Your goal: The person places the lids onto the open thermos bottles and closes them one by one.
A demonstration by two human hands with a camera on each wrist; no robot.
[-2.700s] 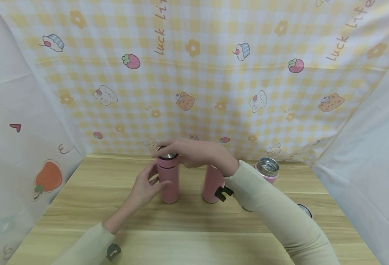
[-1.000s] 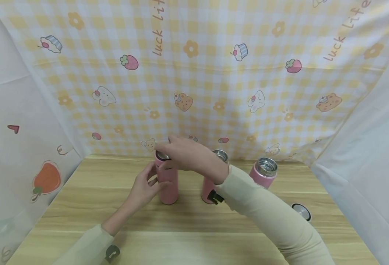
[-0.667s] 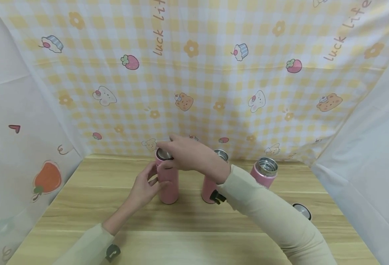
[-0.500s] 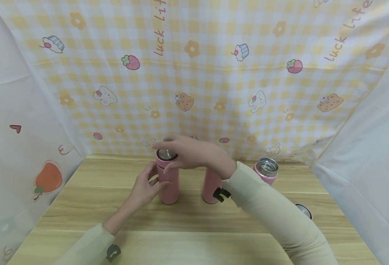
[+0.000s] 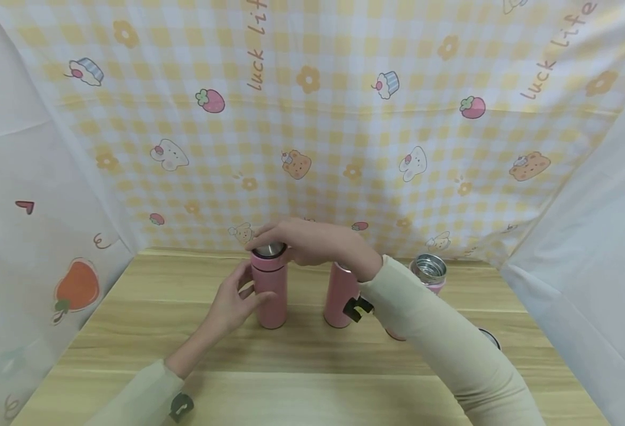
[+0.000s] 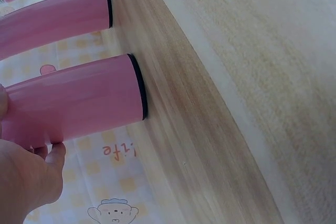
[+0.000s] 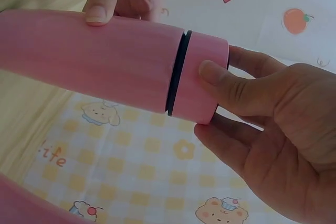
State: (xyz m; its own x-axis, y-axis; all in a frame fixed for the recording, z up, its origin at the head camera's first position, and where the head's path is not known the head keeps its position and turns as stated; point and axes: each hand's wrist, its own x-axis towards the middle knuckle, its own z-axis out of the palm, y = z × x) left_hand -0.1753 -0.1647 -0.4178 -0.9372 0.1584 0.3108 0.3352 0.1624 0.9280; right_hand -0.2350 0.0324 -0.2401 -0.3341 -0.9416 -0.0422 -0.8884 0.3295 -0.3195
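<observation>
A pink thermos bottle [image 5: 271,305] stands upright on the wooden table [image 5: 237,396]. My left hand [image 5: 231,300] grips its body from the left side, thumb across the front. My right hand [image 5: 314,241] holds the bottle's pink lid [image 7: 202,90] from above. In the right wrist view, the thumb lies along the lid's side and the other fingers reach round it. A dark ring shows between the lid and the body. The lid's steel top [image 5: 271,249] is partly covered by my right hand.
To the right stand a second pink bottle [image 5: 340,299], its mouth hidden behind my right hand, and a third pink bottle [image 5: 429,272] with a bare steel mouth. A loose lid [image 5: 489,338] lies at the far right, mostly behind my sleeve. A checked cloth [image 5: 312,130] hangs behind.
My right hand has turned back and forth at the lid, its wrist swinging left and then right again. The left hand and the bottle have stayed in place.
</observation>
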